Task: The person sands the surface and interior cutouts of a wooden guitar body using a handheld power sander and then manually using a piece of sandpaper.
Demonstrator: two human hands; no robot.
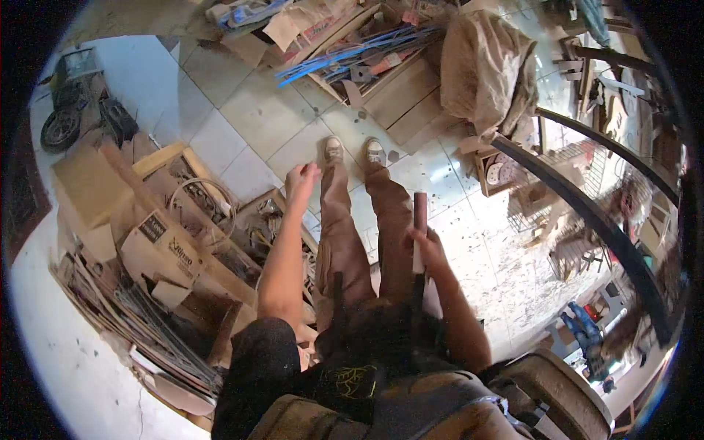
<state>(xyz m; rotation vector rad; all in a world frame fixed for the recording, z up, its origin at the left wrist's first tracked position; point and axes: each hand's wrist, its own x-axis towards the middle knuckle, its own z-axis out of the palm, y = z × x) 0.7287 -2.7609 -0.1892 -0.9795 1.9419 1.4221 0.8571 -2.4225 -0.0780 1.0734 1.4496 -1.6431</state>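
The right grip (427, 248) is clamped on a brown bar (420, 213), which stands roughly lengthwise in front of the right trouser leg. The left grip (302, 180) is raised over the tiled floor (227, 139) with curled fingers; whether they close on anything cannot be told.

Containers: a box (400, 95) beyond the shoes holds thin blue rods (323, 68) and mixed pieces, the rods projecting past its left edge. A wooden tray (156, 158) at left holds dark, tangled items. Next to it lies a cardboard carton (161, 253) with loose flaps. At right, a small wooden box (485, 176) holds pale perforated round parts.

Materials: the sack (484, 70) is coarse, wrinkled and dusty; the carton is flat-sided and scuffed; the bar is straight and narrow.

Visibility: the sack's contents are hidden. Fingers cover part of the bar, and its lower end is hard to separate from a dark strap (417, 297)
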